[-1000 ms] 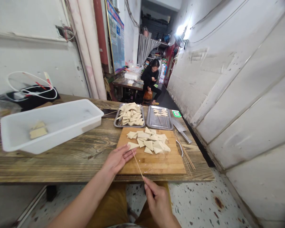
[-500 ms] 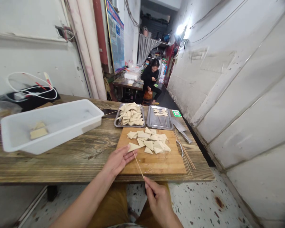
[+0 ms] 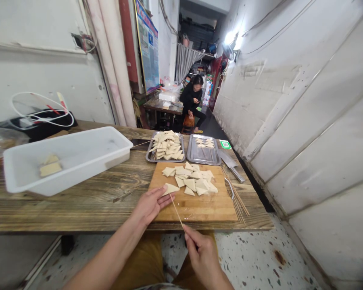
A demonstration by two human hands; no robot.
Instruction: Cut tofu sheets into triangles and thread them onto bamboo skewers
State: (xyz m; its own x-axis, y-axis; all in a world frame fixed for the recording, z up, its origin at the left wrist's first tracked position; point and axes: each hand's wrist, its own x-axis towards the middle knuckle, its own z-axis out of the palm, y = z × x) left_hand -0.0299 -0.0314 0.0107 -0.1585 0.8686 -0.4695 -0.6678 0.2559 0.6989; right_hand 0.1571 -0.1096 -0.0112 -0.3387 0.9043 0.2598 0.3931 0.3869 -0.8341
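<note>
My right hand (image 3: 202,257) pinches a thin bamboo skewer (image 3: 175,211) between thumb and fingers, low over the front of the board. My left hand (image 3: 149,205) holds a pale triangular food piece (image 3: 170,189) at its fingertips, and the skewer's tip is right by that piece. Both are over a wooden cutting board (image 3: 196,211) carrying a loose pile of similar triangles (image 3: 191,180). Whether the tip has entered the piece cannot be told.
Two steel trays (image 3: 203,150) of triangles stand behind the board. A cleaver (image 3: 230,164) and a bundle of skewers (image 3: 237,199) lie to the right, by the table edge. A white plastic tub (image 3: 66,161) sits left. A seated person (image 3: 192,96) is far back.
The triangular piece has risen slightly off the board onto my left fingertips, tilting toward the skewer tip. My right hand stays nearly still.
</note>
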